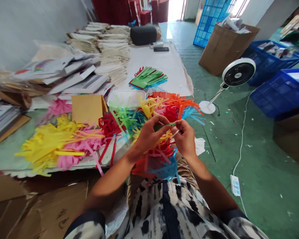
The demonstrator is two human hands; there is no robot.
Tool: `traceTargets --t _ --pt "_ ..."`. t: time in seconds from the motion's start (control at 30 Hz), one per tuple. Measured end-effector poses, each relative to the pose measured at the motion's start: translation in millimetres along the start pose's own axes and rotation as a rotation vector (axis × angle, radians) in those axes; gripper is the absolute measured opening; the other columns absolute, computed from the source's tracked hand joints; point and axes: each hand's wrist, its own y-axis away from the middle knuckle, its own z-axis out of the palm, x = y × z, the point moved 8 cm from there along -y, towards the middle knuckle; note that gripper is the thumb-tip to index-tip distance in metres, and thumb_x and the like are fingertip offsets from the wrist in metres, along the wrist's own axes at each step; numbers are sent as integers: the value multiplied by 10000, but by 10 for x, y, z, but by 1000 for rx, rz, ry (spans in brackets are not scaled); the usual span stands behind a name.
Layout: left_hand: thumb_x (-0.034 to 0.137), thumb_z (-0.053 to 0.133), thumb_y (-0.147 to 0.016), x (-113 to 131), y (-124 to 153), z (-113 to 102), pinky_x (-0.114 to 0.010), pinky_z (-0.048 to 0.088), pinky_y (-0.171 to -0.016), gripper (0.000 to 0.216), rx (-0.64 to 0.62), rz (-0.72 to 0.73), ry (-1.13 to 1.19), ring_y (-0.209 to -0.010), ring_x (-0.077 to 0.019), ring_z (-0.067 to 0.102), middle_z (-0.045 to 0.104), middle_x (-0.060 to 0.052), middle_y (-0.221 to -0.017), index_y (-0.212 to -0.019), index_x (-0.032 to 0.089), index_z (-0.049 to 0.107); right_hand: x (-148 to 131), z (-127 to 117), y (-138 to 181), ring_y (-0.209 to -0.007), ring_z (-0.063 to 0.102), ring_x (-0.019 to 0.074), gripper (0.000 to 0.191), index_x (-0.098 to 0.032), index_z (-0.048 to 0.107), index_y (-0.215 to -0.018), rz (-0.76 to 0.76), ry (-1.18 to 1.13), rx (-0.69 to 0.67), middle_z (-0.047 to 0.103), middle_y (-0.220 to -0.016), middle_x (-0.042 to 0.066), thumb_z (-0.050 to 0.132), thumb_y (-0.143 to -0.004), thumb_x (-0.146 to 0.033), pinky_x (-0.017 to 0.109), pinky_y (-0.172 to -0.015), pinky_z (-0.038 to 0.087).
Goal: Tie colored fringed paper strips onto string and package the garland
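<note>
Your left hand (149, 134) is clenched round the top of a multicolour fringe bundle (159, 161). The bundle hangs over your lap, just off the near end of the table (164, 64), w/ red, orange and blue strips trailing below. Your right hand (185, 137) pinches the end of a green strip (171, 124) btwn thumb and fingers. The strip runs across to the left hand's fingertips, right above the bundle.

Containers sit to your right on the green floor:
- The cardboard box (221, 53) is open at the top, w/ loose white sheets sticking out.
- The blue wire crate (209, 23) stands behind it; can't tell what's inside.
- The far blue crate (264, 63) holds mixed printed packs.
- The near blue crate (279, 96) shows pale sheets at its top edge; the rest is hidden.

A white fan (236, 74) stands btwn the box and the crates.

On the table, a yellow fringe pile (49, 142) lies at your left, touching pink fringe. A green fringe stack (148, 78) lies flat further back.
</note>
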Motion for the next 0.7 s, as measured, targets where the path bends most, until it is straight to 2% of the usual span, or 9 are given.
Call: traceTargets --t 0.1,0.17,0.3,0.4,0.5,0.63,0.7 --pt "453 874 -839 -83 -18 56 -222 446 -614 344 -155 -126 164 -680 -116 579 657 -10 -790 -909 165 701 -11 28 -31 -617 501 134 142 -215 603 -844 -3 11 -29 610 -699 -29 610 -827 -356 277 -591 376" --pt "482 872 -839 -153 -25 54 -211 440 -599 378 -213 -210 256 -653 -99 560 643 -8 -778 -882 155 689 -19 49 -56 -616 483 134 172 -215 597 -792 -1 41 -60 595 -681 -26 612 -837 -381 280 -587 358" --pt "510 853 -859 -332 -58 -78 -192 450 -570 415 -117 -331 446 -580 -71 522 594 18 -712 -825 153 643 -21 86 -96 -594 424 129 242 -224 554 -706 5 73 -180 520 -631 -40 639 -826 -415 286 -570 304" --pt "514 887 -818 -451 -67 -118 -204 501 -586 439 -65 -393 562 -578 -79 546 588 22 -704 -845 148 647 -9 110 -97 -589 392 131 135 -236 524 -740 6 -4 -280 464 -623 -60 606 -791 -331 286 -563 281" --pt "495 889 -823 -483 -61 -83 -217 535 -619 427 -67 -403 625 -597 -84 561 592 20 -720 -868 144 650 1 162 -69 -596 408 139 69 -245 520 -812 3 -47 -362 470 -644 -64 549 -853 -292 283 -579 310" --pt "476 849 -874 -412 -23 -40 -205 529 -660 382 -36 -355 570 -644 -83 568 587 24 -745 -872 162 633 -49 182 -50 -634 493 157 301 -246 485 -805 -113 183 -293 527 -682 -30 467 -1040 -435 294 -615 322" --pt "465 823 -903 -344 5 -24 -194 506 -665 359 -27 -322 493 -666 -83 566 594 23 -750 -870 169 623 -64 182 -45 -637 523 170 368 -250 457 -794 -154 326 -235 551 -689 -9 416 -1084 -474 304 -615 297"
